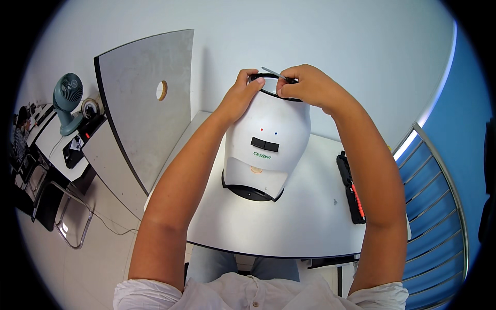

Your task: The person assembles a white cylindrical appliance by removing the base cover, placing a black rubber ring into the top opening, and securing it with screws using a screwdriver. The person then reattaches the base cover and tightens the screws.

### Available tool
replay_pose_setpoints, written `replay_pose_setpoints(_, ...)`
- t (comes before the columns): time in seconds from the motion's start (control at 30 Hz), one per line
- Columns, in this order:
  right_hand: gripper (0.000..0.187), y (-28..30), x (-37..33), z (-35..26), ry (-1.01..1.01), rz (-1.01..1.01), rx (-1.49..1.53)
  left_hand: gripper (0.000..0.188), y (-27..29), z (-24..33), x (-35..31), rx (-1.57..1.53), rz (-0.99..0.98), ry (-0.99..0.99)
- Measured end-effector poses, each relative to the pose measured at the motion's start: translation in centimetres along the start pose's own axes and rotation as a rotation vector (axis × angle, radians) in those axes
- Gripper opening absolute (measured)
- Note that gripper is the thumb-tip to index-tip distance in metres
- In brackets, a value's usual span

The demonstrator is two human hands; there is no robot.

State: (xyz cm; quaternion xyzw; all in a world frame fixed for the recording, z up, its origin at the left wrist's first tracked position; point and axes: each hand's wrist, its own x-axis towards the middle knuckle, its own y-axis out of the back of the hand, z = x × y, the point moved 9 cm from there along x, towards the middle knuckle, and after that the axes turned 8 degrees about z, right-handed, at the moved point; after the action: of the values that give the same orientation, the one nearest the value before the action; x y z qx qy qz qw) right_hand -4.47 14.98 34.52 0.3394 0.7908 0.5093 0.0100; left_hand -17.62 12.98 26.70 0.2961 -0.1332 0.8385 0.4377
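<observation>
A white rounded robot body (268, 139) with a black base stands on a white table (305, 217). It has a black slot, two small dots and a black ring at its top. My left hand (240, 93) grips the left side of that top rim. My right hand (305, 85) rests on the right of the rim and pinches a thin grey tool (273, 72) whose tip points left over the opening.
A black tool case with red-handled bits (352, 188) lies at the table's right. A grey panel with a round hole (150, 98) leans at the left. A small fan (67, 101) stands on a far desk. Metal railing (439, 206) curves at the right.
</observation>
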Motion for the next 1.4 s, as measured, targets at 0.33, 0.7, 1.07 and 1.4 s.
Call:
replay_pose_setpoints(0.33, 0.006, 0.0, -0.2, -0.7, -0.005, -0.094, 0.052, 0.061, -0.1, 0.2, 0.0, -0.003, 0.004, -0.015)
replay_pose_setpoints(0.7, 0.005, -0.7, 0.6, -1.3, -0.034, -0.212, -0.017, 0.059, 0.0, 0.2, -0.1, 0.0, 0.006, -0.019)
replay_pose_setpoints(1.07, 0.005, -1.1, 1.4, -0.9, -0.063, -0.264, -0.06, 0.06, 0.0, 0.1, -0.2, 0.009, 0.001, 0.021)
replay_pose_setpoints(1.4, 0.02, 2.5, 1.0, 0.2, -0.067, 0.031, 0.004, 0.062, 0.3, 0.2, -0.3, -0.008, 0.007, 0.003)
